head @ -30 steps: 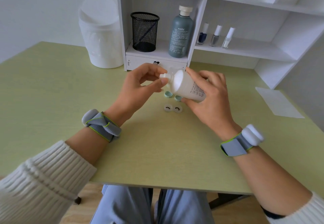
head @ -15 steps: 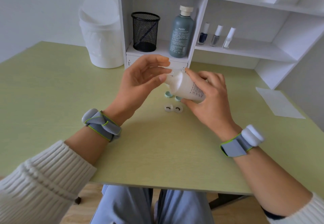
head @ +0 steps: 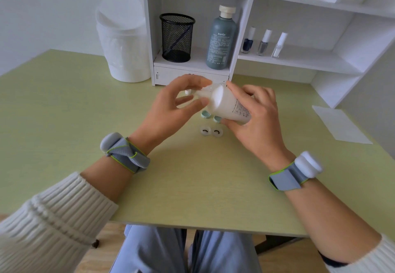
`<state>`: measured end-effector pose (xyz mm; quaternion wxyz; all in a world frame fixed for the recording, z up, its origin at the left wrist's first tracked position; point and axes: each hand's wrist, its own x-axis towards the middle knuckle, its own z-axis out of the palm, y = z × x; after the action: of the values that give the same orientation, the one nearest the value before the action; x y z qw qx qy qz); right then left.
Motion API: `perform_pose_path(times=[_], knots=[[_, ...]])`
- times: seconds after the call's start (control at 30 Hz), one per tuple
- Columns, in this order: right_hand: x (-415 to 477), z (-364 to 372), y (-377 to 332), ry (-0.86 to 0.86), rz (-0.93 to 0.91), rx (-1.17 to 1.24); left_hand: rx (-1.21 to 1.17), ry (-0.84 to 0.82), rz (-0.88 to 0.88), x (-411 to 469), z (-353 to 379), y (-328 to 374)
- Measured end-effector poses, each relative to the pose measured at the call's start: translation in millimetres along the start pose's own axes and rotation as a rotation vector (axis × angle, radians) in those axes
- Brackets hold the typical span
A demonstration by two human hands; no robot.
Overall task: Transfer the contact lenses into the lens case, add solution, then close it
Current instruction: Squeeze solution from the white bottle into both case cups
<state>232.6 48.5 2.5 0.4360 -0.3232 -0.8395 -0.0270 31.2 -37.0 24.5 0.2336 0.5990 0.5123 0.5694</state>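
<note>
A white solution bottle [head: 229, 107] is held in my right hand [head: 256, 118], tilted with its neck pointing left, above the green table [head: 192, 176]. My left hand [head: 171, 110] has thumb and forefinger pinched on the bottle cap [head: 189, 91] at the neck. Just under the bottle lie two mint-green case lids [head: 205, 114], the right one partly hidden. In front of them the white lens case [head: 211, 131] sits uncovered, with a dark lens visible in each of its two wells.
A white shelf unit [head: 192, 74] stands at the back with a black mesh cup [head: 177, 37], a grey-green bottle [head: 221, 37] and three nail polish bottles [head: 265, 41]. A white lidded bin [head: 124, 37] is at back left. White paper [head: 339, 125] lies at right.
My left hand went from gripping the cap to fingers spread over it, and now pinches it again. The bottle has stayed in my right hand, nearly still.
</note>
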Motion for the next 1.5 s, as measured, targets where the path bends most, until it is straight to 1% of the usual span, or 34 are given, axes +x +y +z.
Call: perform_pose_path(times=[0.1, 0.17, 0.33, 0.43, 0.5, 0.57, 0.73, 0.83, 0.9, 1.0, 1.13, 1.33, 1.4, 1.5], knots=[[-0.1, -0.8, -0.2, 0.007, -0.014, -0.010, 0.108, 0.068, -0.090, 0.2, 1.5, -1.3], [0.3, -1.0, -0.1, 0.008, -0.026, -0.024, 0.134, 0.063, -0.130, 0.5, 1.2, -2.5], [-0.3, -1.0, 1.1, 0.006, -0.046, -0.056, 0.084, 0.044, -0.065, 0.4, 3.4, -1.2], [-0.4, -1.0, 0.5, 0.007, -0.047, -0.066, 0.114, 0.041, -0.040, 1.0, 2.8, -1.8], [-0.1, -1.9, 0.2, 0.001, -0.046, -0.063, 0.172, 0.029, 0.006, 1.0, 1.9, -2.1], [0.1, -2.6, -0.6, 0.006, -0.044, -0.051, 0.234, 0.027, 0.089, -0.5, 1.5, -1.5], [0.0, -4.1, -2.3, 0.041, -0.051, -0.052, 0.419, 0.050, 0.367, -2.0, 2.5, 0.2], [0.2, -5.8, -1.8, 0.044, -0.048, -0.047, 0.446, 0.073, 0.405, -1.4, 4.2, -0.5], [0.5, -6.4, -2.4, 0.030, -0.034, -0.038, 0.374, 0.100, 0.358, -1.1, 5.9, -0.5], [5.7, -11.4, 1.6, 0.025, 0.062, 0.009, 0.294, 0.111, 0.272, 0.3, 7.3, -0.7], [25.2, -22.7, 15.6, 0.079, 0.289, 0.186, 0.333, 0.114, 0.212, 2.7, 6.4, -7.2], [58.1, -18.0, 33.5, 0.097, 0.549, 0.366, 0.376, 0.127, 0.116, 5.2, 7.2, -18.0], [65.6, -11.9, 39.1, 0.090, 0.621, 0.425, 0.383, 0.121, 0.090, 5.1, 7.9, -19.9], [73.1, -0.8, 43.7, 0.098, 0.681, 0.471, 0.387, 0.103, 0.055, 5.8, 7.6, -21.5]])
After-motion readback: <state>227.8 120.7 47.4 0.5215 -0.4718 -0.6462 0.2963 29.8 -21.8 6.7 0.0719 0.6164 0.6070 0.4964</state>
